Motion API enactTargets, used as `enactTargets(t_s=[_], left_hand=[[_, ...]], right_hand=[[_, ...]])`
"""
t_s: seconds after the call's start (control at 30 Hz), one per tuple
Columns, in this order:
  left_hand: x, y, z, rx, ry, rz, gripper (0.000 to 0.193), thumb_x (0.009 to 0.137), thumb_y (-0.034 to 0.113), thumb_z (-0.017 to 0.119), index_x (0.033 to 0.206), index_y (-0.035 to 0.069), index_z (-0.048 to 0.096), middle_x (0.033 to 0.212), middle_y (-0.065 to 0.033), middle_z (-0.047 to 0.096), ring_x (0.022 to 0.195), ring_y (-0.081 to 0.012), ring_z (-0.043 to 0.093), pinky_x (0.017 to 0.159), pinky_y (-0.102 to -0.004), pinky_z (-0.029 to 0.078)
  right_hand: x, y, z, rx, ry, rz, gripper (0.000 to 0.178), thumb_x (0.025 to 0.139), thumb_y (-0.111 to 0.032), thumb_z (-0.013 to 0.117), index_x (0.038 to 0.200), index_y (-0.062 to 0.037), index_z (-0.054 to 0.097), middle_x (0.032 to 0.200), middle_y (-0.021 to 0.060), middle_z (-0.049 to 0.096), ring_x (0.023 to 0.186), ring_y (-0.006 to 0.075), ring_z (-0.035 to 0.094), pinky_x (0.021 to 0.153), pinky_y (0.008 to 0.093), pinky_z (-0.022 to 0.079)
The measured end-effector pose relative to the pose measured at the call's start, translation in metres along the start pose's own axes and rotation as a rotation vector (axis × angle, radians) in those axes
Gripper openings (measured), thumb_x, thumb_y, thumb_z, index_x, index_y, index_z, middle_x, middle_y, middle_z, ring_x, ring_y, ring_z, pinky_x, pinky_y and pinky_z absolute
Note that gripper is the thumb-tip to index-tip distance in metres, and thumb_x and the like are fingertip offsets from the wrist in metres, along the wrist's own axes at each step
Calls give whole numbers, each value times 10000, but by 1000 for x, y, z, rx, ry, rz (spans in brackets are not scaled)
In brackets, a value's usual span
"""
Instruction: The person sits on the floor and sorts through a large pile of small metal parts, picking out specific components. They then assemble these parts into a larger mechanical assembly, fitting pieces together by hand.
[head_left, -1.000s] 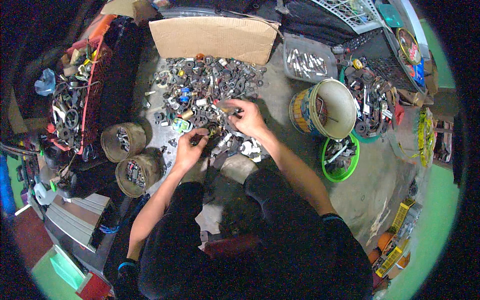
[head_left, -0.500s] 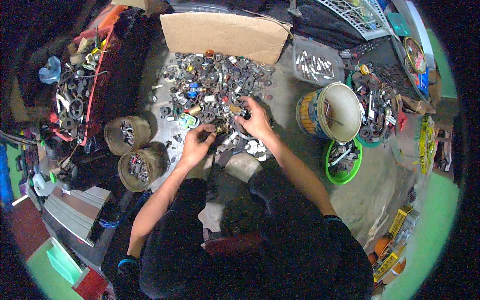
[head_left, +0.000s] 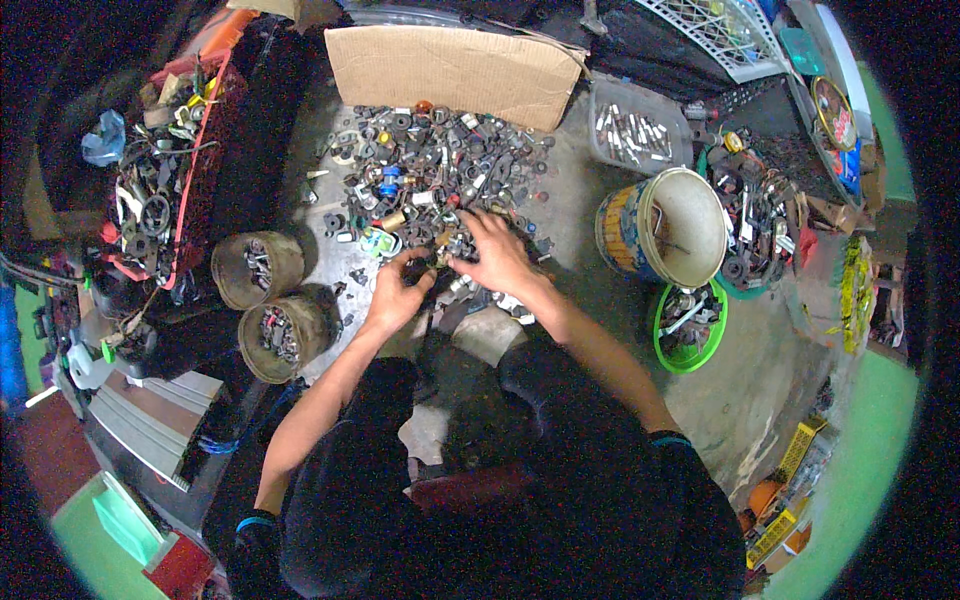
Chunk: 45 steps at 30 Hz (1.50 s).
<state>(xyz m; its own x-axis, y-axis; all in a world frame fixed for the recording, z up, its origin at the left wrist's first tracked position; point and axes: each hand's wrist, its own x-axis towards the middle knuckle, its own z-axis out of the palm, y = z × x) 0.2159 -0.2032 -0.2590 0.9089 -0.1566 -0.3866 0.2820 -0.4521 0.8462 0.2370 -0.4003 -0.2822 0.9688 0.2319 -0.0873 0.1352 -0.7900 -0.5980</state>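
Observation:
A wide pile of small mixed metal and plastic parts (head_left: 420,150) covers the floor in front of me. At its near edge my left hand (head_left: 398,290) is closed, thumb and fingers bent toward each other around a dark piece too small to name. My right hand (head_left: 497,255) lies over the parts just to the right, fingers apart, thumb pointing toward the left hand. Under its palm the parts are hidden. A green and white container (head_left: 378,242) lies left of my left fingers. Blue pieces (head_left: 389,182) and a tan cylinder (head_left: 393,220) sit farther in.
A cardboard sheet (head_left: 455,75) stands behind the pile. Two buckets (head_left: 222,275) of small parts are at left, near a red crate (head_left: 190,190). On the right are a white bucket (head_left: 625,235), a green basin (head_left: 712,345) and a clear tub (head_left: 600,150) of whitish pieces.
My right hand has shifted left and a little nearer, closer to my left hand, with its fingers over the parts. The left hand stays almost in place.

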Motion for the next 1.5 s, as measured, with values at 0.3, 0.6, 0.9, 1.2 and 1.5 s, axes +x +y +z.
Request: enactTargets(t_s=[0.3,0.6,0.9,1.2,1.5], left_hand=[[-1,-10,1,22,3,16,347,822,123,663,1134,-18,611,972,-167,683,893,-223,649,838,-329,489],[-3,-13,-4,-13,42,47,317,826,120,667,1120,8,626,972,-148,682,894,-213,644,831,-325,491],[-1,-3,-8,-6,17,-11,309,828,139,671,1112,22,639,1058,-135,676,979,-223,634,917,-339,462],[0,-9,-9,14,19,-11,287,841,152,671,1084,2,642,1025,-128,685,974,-200,633,899,-331,468],[7,-22,-15,72,111,72,282,820,133,667,1062,-12,651,906,-161,698,855,-224,666,811,-334,499]], right_hand=[[6,31,10,450,200,57,532,733,-159,746,1218,-45,560,1119,192,634,1060,330,613,919,368,471],[15,86,-32,641,372,482,417,881,-195,640,1218,37,561,975,118,691,821,173,629,809,299,481],[28,64,-29,-146,425,-48,499,752,-51,602,1243,-8,526,1321,195,497,1245,359,443,1057,455,336],[59,51,-9,-492,-82,-168,415,799,-126,607,1215,-122,589,1273,105,546,1190,280,484,967,509,390],[40,54,-16,-312,12,-111,301,810,-174,626,1082,-48,589,1037,121,634,1054,307,564,888,477,418]])
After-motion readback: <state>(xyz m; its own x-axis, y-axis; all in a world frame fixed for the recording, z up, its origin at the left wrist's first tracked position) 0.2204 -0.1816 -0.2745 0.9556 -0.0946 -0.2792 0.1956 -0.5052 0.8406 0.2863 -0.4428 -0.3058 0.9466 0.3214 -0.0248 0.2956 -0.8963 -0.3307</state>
